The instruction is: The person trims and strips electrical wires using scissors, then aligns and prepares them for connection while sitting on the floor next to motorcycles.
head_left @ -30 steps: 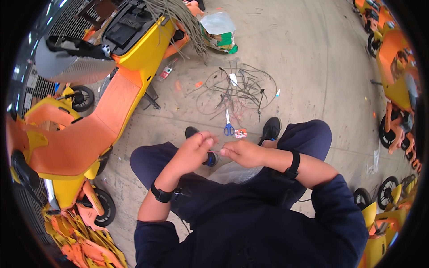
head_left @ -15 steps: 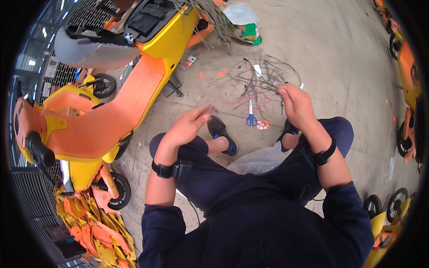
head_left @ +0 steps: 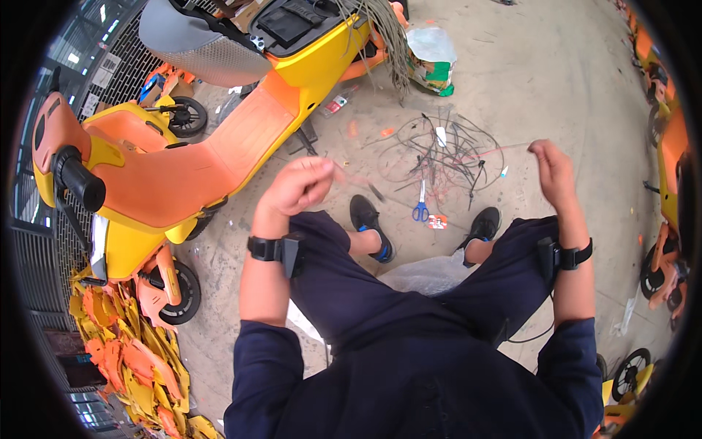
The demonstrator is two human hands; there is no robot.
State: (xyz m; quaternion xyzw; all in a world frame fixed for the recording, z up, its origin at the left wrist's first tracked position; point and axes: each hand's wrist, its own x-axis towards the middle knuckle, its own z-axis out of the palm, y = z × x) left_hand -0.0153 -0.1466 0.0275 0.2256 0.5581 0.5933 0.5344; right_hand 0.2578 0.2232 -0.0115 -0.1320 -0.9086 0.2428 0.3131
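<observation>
My left hand (head_left: 296, 184) is closed in a pinch on a thin reddish wire (head_left: 351, 175), blurred by motion, with a dark end hanging to its right. Off to the right, the fingers of my right hand (head_left: 553, 170) pinch a thin red wire (head_left: 497, 151) that runs back toward the tangle. Between and beyond the hands, a loose heap of black and grey cables (head_left: 457, 139) lies on the concrete floor. At its near side are blue-handled scissors (head_left: 420, 211) and a small orange-and-white packet (head_left: 437, 222). A white tag (head_left: 441, 137) rests among the cables.
A yellow-and-orange scooter (head_left: 241, 139) stands at the left, with grey cables (head_left: 391, 44) draped over its rear. Behind the heap sits a white-and-green bag (head_left: 433, 62). Broken plastic panels (head_left: 135, 358) are piled lower left. Clear plastic sheeting (head_left: 420, 274) lies between my feet.
My hands have spread apart: the right has swung to the right, drawing a red wire out straight, while the left stays raised with its wire. The whole view has shifted slightly.
</observation>
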